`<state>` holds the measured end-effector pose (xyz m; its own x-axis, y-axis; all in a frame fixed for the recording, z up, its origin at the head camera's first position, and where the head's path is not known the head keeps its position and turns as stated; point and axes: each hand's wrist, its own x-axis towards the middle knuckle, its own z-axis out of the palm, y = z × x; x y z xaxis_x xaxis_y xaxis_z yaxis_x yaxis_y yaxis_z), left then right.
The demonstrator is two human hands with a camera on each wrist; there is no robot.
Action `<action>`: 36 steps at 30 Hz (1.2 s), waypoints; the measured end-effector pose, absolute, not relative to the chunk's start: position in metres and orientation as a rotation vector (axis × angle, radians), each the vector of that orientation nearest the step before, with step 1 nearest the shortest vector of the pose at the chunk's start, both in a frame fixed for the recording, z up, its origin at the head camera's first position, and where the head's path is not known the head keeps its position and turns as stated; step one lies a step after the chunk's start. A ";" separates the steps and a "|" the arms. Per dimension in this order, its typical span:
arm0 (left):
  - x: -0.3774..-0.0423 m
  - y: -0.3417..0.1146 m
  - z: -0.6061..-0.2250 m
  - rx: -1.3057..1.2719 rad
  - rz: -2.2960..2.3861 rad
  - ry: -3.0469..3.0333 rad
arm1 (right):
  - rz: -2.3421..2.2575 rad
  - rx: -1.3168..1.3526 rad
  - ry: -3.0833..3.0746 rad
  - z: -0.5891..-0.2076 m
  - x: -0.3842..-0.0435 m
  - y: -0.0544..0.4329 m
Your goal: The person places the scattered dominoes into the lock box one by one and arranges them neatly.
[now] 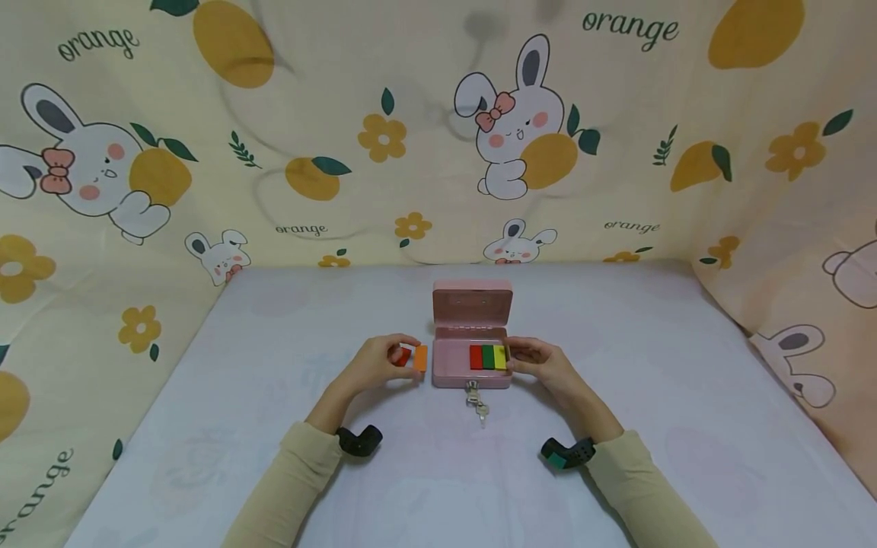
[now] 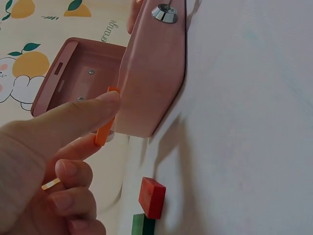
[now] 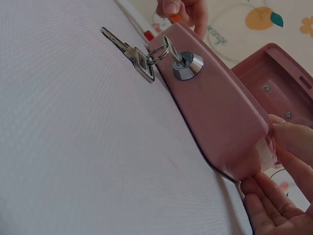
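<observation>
My left hand (image 1: 380, 361) pinches an orange block (image 1: 421, 358) between thumb and fingers, just left of the pink cash box (image 1: 471, 380). In the left wrist view the block (image 2: 103, 132) is edge-on beside the box's end wall. The box's lid (image 1: 473, 306) stands up at the back. Inside, at the right, a red block (image 1: 476, 358), a green block (image 1: 488, 358) and a yellow block (image 1: 500, 358) sit side by side. My right hand (image 1: 544, 365) grips the box's right end, fingers over the rim beside the yellow block.
Below the left hand, a loose red block (image 2: 152, 198) and a green block (image 2: 143, 225) rest on the white tabletop (image 1: 425, 487). Keys (image 3: 139, 61) hang from the lock (image 3: 188, 66) on the box's front. Behind the table is a printed cloth (image 1: 411, 91).
</observation>
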<state>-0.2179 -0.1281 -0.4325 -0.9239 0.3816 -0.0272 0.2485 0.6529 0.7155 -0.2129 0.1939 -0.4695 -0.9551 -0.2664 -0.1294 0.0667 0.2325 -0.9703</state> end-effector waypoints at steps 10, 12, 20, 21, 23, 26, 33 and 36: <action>-0.219 -0.124 -0.430 0.559 1.176 2.683 | -1.807 -0.221 2.226 -0.472 -0.211 0.195; -0.219 -0.123 -0.429 0.562 1.190 2.679 | -1.818 -0.225 2.219 -0.473 -0.212 0.195; -0.223 -0.118 -0.426 0.513 1.224 2.650 | -1.827 -0.212 2.218 -0.471 -0.211 0.194; -0.223 -0.117 -0.425 0.503 1.223 2.650 | -1.822 -0.210 2.220 -0.470 -0.211 0.194; -0.224 -0.116 -0.425 0.486 1.216 2.649 | -1.814 -0.197 2.220 -0.470 -0.211 0.194; -0.225 -0.114 -0.423 0.466 1.208 2.650 | -1.802 -0.185 2.228 -0.469 -0.212 0.194; -0.226 -0.108 -0.420 0.441 1.225 2.630 | -1.795 -0.186 2.234 -0.470 -0.212 0.194; -0.226 -0.106 -0.419 0.443 1.224 2.632 | -1.791 -0.191 2.235 -0.470 -0.212 0.195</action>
<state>-0.2263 -0.1055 -0.4188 -0.9341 0.3523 -0.0583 0.1825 0.6113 0.7700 -0.2120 0.1945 -0.4704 -0.9549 -0.2683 -0.1269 0.0654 0.2268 -0.9717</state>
